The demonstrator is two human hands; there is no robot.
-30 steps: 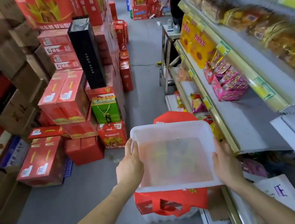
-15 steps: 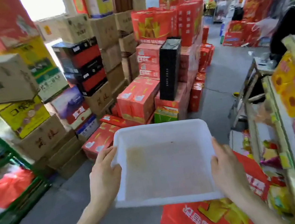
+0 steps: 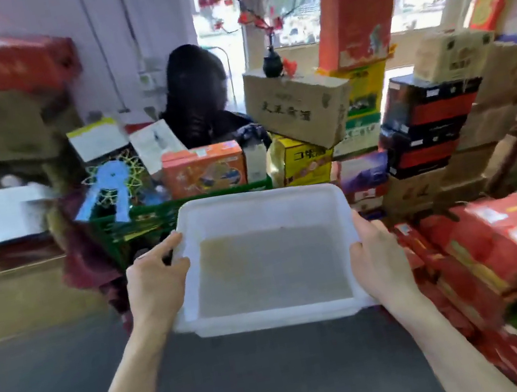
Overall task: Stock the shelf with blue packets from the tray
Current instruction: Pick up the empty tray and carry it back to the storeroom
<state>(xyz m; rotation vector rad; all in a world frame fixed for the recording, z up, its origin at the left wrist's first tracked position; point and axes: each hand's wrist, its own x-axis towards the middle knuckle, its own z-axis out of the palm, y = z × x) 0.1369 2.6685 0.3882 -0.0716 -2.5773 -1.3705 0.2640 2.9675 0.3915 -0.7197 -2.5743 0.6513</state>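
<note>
The view has swung from the shelf aisle to stacked cartons. The left hand [image 3: 156, 281] and right hand [image 3: 380, 255] still grip the empty, translucent white rectangular plastic tray [image 3: 266, 258] by its sides, above the grey floor [image 3: 259, 385].

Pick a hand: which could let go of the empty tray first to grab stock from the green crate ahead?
Left, tentatively. The left hand grips the tray on the green crate's side; the right hand sits nearer the red boxes.
</note>
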